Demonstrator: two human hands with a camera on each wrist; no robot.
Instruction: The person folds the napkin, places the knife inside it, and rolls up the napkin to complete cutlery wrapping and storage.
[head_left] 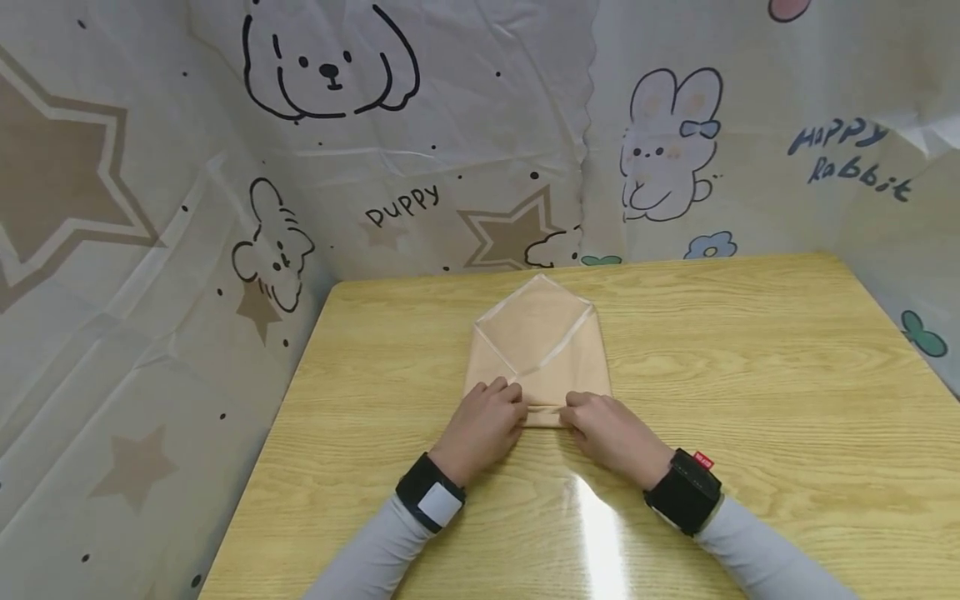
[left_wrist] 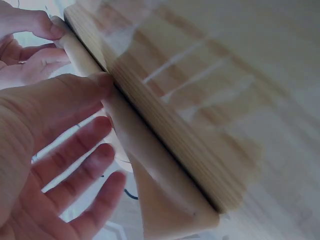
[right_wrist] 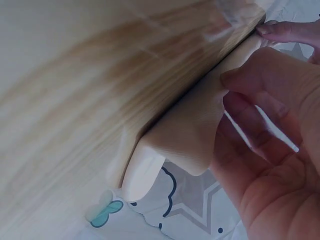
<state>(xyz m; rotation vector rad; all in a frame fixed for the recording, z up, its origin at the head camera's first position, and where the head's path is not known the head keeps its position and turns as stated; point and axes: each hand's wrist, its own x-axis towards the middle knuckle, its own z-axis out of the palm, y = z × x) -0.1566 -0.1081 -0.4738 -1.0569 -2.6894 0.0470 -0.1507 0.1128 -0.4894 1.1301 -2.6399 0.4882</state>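
A peach folded cloth [head_left: 536, 329] with pale trim lies on the table, its pointed end away from me and its near edge turned over in a narrow strip. My left hand [head_left: 486, 423] pinches the left part of that strip between thumb and fingers. On the right part, my right hand [head_left: 609, 429] pinches the same strip, a short gap from the left. Seen from the left wrist, the cloth's edge [left_wrist: 160, 172] is rolled up close to the table, with the lower fingers spread behind it. The right wrist view shows the thumb on the fold [right_wrist: 192, 127].
The wooden table [head_left: 750, 350] extends on both sides of the cloth. A pale curtain [head_left: 465, 108] printed with cartoon animals and stars hangs behind and at the sides. Light reflects off the table's front [head_left: 600, 533].
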